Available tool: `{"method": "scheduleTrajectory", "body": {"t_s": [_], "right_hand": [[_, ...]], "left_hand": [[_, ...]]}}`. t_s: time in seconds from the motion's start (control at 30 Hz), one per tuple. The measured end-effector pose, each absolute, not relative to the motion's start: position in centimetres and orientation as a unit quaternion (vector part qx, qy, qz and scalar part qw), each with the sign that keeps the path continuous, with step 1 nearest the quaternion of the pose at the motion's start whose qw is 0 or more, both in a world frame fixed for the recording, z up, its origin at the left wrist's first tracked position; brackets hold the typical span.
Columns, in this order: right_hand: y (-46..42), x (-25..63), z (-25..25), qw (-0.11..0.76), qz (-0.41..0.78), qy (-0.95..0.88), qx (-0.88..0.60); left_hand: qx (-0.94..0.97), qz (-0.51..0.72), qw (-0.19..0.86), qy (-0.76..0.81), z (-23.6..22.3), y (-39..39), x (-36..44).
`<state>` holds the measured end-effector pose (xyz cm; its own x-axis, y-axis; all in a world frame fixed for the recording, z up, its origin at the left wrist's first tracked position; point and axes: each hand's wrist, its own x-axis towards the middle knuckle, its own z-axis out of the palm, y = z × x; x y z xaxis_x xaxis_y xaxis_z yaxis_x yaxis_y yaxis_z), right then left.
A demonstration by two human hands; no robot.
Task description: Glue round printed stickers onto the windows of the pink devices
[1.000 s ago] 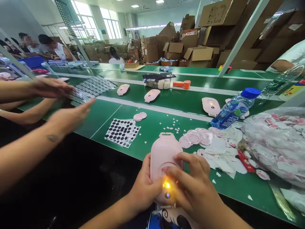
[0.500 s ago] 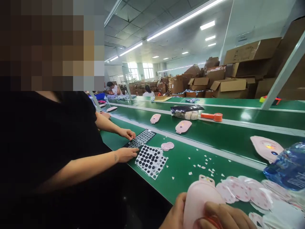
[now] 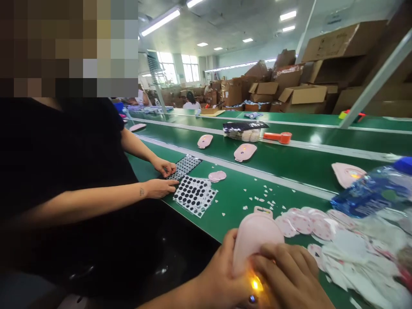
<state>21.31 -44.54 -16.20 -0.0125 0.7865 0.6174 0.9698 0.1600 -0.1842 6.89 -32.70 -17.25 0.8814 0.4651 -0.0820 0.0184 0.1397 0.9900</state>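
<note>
Near the bottom of the view, a rounded pink plastic case (image 3: 257, 234) with a small loop at its top is between my hands. My left hand (image 3: 222, 270) wraps round its left side and lower part. The bent fingers of my right hand (image 3: 286, 268) press on its front, low on the right. An orange light glows between the hands, above a small dark button. Round pink-patterned discs (image 3: 301, 222) lie just beyond my right hand, beside crumpled white backing scraps (image 3: 357, 266). My fingers hide the case's lower part.
To the left, a co-worker's hands (image 3: 164, 176) work over a sheet of black dots (image 3: 193, 195). More pink cases (image 3: 245, 152) lie on the green belt (image 3: 289, 165). White scraps dot the tabletop. A blue-wrapped bottle (image 3: 370, 193) lies right; cardboard boxes (image 3: 304, 94) fill the back.
The view has tilted down and shifted. The case's glowing light and button now show between my hands; before they were hidden. My right fingers have shifted on its front.
</note>
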Motion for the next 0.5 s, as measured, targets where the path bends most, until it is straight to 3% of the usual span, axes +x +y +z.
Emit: {"method": "scheduleTrajectory", "body": {"t_s": [0.13,0.33,0.5], "right_hand": [[-44.3,20.7,-14.8,0.37,-0.115,-0.666,-0.638],[-43.7,20.4,-14.1,0.306,-0.09,-0.698,-0.641],[-44.9,21.2,-12.3,0.411,-0.017,-0.615,-0.673]], "left_hand": [[0.638,0.149,0.725,0.211,-17.2,-32.6,6.5],[0.668,0.136,0.702,0.205,-17.1,-32.1,6.3],[0.619,0.177,0.729,0.234,-17.8,-31.2,6.1]]}}
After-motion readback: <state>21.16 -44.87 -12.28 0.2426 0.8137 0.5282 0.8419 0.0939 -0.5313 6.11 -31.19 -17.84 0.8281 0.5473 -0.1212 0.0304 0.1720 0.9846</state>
